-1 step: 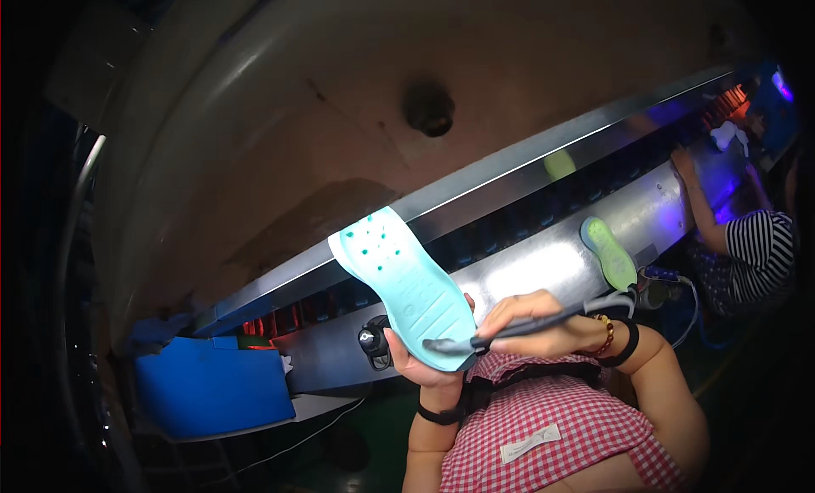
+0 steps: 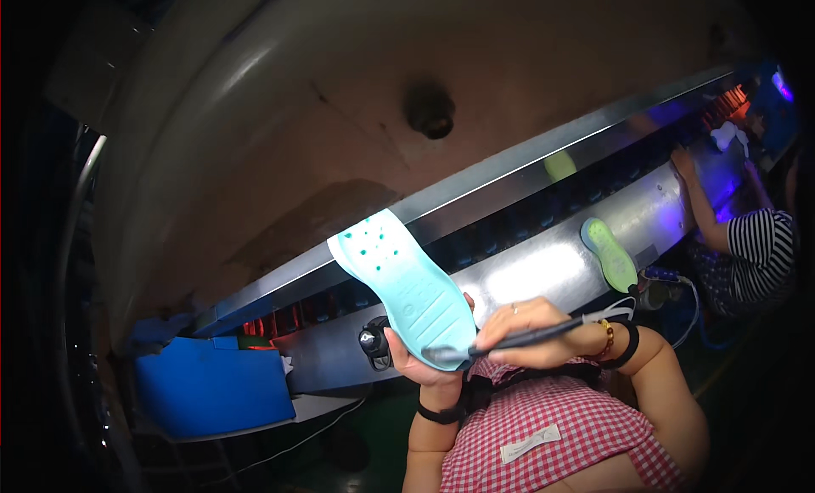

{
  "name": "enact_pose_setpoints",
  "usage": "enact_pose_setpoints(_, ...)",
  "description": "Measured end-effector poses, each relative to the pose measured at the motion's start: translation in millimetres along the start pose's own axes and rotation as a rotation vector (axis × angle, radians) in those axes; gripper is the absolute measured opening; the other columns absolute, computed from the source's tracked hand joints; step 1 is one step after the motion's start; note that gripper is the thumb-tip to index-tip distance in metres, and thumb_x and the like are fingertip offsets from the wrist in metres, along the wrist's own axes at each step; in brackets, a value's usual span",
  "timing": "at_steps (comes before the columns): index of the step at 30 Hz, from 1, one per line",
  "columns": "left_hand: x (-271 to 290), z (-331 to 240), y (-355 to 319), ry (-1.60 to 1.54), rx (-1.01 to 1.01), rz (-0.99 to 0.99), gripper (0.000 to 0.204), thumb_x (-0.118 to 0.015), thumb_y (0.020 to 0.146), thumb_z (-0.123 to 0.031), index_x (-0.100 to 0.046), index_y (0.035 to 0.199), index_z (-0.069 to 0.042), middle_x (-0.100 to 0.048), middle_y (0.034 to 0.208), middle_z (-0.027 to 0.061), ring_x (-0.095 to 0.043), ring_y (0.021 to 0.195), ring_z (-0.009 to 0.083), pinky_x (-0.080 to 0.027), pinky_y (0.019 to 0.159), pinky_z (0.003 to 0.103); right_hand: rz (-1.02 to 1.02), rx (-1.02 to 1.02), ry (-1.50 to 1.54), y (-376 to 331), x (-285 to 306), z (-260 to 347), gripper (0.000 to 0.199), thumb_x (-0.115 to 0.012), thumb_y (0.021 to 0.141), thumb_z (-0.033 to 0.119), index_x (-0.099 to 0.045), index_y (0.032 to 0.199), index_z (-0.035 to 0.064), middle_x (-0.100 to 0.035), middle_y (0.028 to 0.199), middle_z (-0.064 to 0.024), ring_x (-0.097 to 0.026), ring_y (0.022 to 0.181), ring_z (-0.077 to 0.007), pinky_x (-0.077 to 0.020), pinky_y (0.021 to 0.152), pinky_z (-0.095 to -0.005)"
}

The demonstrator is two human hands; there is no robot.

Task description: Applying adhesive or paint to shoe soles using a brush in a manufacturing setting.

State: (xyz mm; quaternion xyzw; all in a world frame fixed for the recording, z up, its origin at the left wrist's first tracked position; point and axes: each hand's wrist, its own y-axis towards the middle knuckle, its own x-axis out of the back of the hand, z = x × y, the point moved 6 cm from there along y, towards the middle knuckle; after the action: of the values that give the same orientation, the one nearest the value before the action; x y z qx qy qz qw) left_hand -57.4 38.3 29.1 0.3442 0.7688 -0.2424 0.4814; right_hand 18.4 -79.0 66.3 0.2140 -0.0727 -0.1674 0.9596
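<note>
My left hand grips the near end of a pale turquoise shoe sole. The sole is held slanted, its far end with small green holes up by the metal edge and several grooves across the near half. In my right hand is a dark-handled brush, pinched between fingers and thumb. Its greyish tip touches the sole close to the near end. A thin pale cord or tube curves at the brush's rear end.
A yellow-green sole lies on the metal bench to the right. Left stand a blue box and a black bottle-like object. A large brownish panel hangs ahead. At far right works a person in a striped sleeve.
The brush tip has shifted slightly on the sole, and my right hand has turned so the handle lies flatter. My left hand and the sole have stayed nearly still.
</note>
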Motion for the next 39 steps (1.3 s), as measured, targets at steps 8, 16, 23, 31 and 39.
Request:
enact_pose_setpoints(8,11,-9,-1,0.152,0.09,0.227,0.073,-0.043,0.081,-0.053,-0.031,0.133,-0.002,-0.045,0.125,0.0199,-0.05,0.106,0.0394,-0.038,0.092,0.053,0.247,0.02,-0.034,9,10,12,0.02,-0.067,0.073,0.006,-0.065,0.093,0.0016,-0.066,0.088,-0.0118,-0.064,0.08,-0.0205,-0.0501,0.073,-0.029)
enact_pose_setpoints(16,-5,-3,5,0.037,0.35,0.352,0.067,-0.036,0.086,-0.048,-0.03,0.132,0.001,-0.045,0.124,0.0234,-0.05,0.106,0.0405,-0.041,0.091,0.05,0.42,0.163,0.015,-8,-3,31,0.019,-0.067,0.075,0.01,-0.064,0.092,0.0031,-0.065,0.091,-0.0118,-0.063,0.085,-0.0249,-0.049,0.077,-0.0331)
enact_pose_setpoints(23,19,15,-3,0.427,0.808,0.099,0.048,-0.04,0.091,-0.029,-0.039,0.125,0.005,-0.053,0.117,0.018,-0.056,0.102,0.0247,-0.045,0.088,0.035,0.707,0.047,-0.274,-8,16,27,0.027,-0.058,0.078,0.01,-0.059,0.104,0.0053,-0.062,0.105,-0.0119,-0.062,0.09,-0.0266,-0.0496,0.076,-0.0317)
enact_pose_setpoints(31,23,9,-15,0.696,0.969,0.026,0.046,-0.049,0.089,-0.029,-0.046,0.118,0.006,-0.059,0.104,0.0164,-0.061,0.092,0.0211,-0.051,0.076,0.03,0.838,0.014,-0.525,-4,17,32,0.023,-0.059,0.07,0.009,-0.061,0.093,0.0065,-0.065,0.093,-0.0087,-0.062,0.085,-0.0266,-0.0483,0.067,-0.0333)
enact_pose_setpoints(39,25,-2,-15,0.723,0.855,-0.055,0.041,-0.049,0.09,-0.027,-0.049,0.116,0.005,-0.061,0.099,0.0108,-0.062,0.08,0.0143,-0.051,0.068,0.024,0.787,-0.086,-0.497,-6,40,29,0.023,-0.058,0.073,0.007,-0.062,0.095,0.008,-0.064,0.094,-0.0094,-0.061,0.085,-0.0268,-0.0484,0.068,-0.0346)
